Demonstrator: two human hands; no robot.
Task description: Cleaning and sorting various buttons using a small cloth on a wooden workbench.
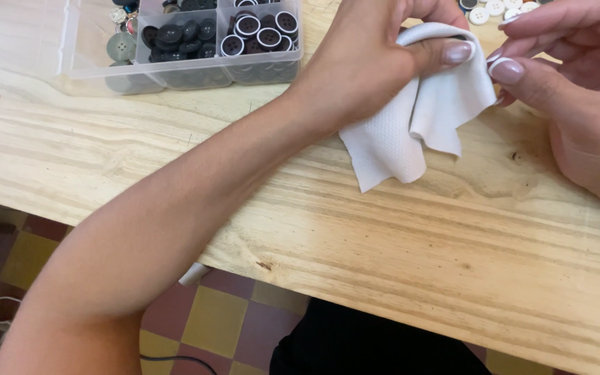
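On the big pale wooden table (397, 243) everything's happening up near the far edge, with checkered floor tiles (217, 316) showing underneath on the near side. Next biggest thing is the clear plastic organizer box (78, 48) at the upper left, divided into compartments – one full of plain dark buttons (182, 38), the next holding dark buttons with white rims (262, 31), plus a compartment of mixed greyish ones on the left. The left hand (369, 62) reaches across and is closed around a piece of white textured cloth (418, 118), thumb pressing it against the fingers, so most of the fabric hangs down and its lower corner rests on the wood. The right hand (571, 90) is just beside it with the fingers drawn together near the cloth's top edge; looks like the fingertips are pinching something tiny, but I can't tell what, or even if anything's there at all. My guess at the risk: the cloth is only held by a bunched-up fold, so if that thumb eases off it'll slide out and flop onto the table. Also the left forearm stretches right past the box corner – a careless swing back could bump it and rattle the buttons around. A few loose white buttons (494, 8) sit at the top edge behind the hands, close enough to get swept away.
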